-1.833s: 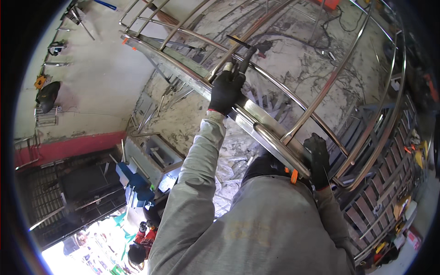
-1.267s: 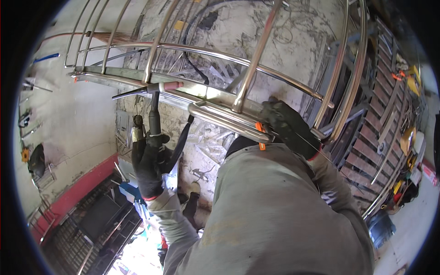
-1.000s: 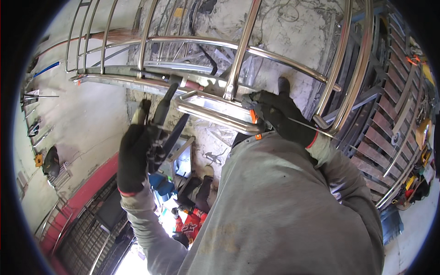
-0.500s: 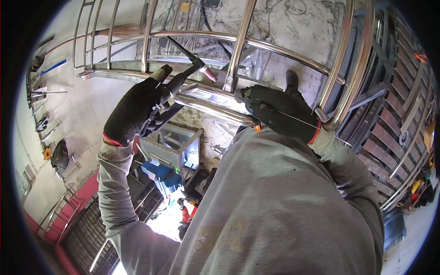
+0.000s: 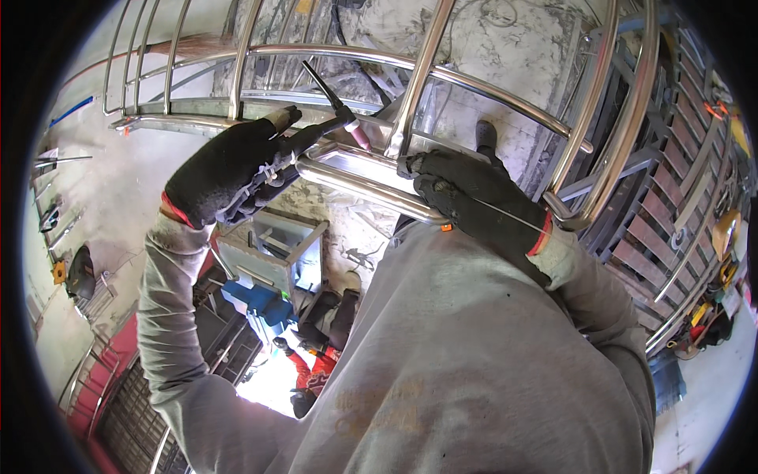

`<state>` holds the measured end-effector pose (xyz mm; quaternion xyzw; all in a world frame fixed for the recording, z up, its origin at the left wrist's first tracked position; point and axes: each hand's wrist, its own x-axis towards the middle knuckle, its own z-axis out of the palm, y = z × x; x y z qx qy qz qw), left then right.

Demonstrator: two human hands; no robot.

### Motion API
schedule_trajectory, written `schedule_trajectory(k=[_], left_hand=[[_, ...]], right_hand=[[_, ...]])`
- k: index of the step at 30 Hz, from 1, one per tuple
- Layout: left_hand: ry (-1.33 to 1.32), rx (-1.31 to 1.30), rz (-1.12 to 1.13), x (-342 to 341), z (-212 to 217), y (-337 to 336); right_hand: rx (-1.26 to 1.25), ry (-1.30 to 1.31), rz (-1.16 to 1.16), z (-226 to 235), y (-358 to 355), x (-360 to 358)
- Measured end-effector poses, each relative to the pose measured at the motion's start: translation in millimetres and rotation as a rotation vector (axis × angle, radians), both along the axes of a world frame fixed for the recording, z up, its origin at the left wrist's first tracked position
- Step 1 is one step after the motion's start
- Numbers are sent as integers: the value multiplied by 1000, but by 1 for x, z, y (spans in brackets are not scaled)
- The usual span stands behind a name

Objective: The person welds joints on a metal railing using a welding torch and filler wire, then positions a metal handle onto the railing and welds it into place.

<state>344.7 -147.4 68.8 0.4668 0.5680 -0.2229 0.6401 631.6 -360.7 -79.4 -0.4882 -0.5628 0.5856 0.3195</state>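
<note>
My left hand (image 5: 225, 170), in a black glove with a red cuff, is closed round a TIG welding torch (image 5: 341, 110). The torch's pinkish nozzle points down near the foot of an upright tube (image 5: 412, 103) on a shiny metal railing (image 5: 367, 189). My right hand (image 5: 478, 201), gloved alike, is closed on a thin filler rod (image 5: 512, 216), which runs back over the glove toward the wrist. Its fingertips are beside the foot of the same upright, near the lower rail. The rod's front end is hidden.
Railing bars extend to the far left and right. Metal slats and stacked tubes (image 5: 667, 197) stand at the right. Below left are a grey metal box frame (image 5: 272, 253), a blue machine (image 5: 257, 304) and another person in red (image 5: 316, 371). A shoe (image 5: 485, 134) shows beyond the railing.
The view has shifted a little. The torch nozzle has come slightly lower, closer to the railing. More of the other person in red shows now. Both hands keep their grips.
</note>
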Motion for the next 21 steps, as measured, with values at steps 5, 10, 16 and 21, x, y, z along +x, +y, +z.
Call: schedule_trajectory(k=[5,10,16,21], left_hand=[[35,24,40,11,2,6],[46,71,43,33,14,-1],[34,67,33,18,-3,5],[-120,420,305,-21,-8,-35]], right_hand=[[223,-50,-71,11,3,-2],[238,-11,-62,19,7,-15],[32,56,-85,41,11,4],[-182,81,-104,56,3,27]])
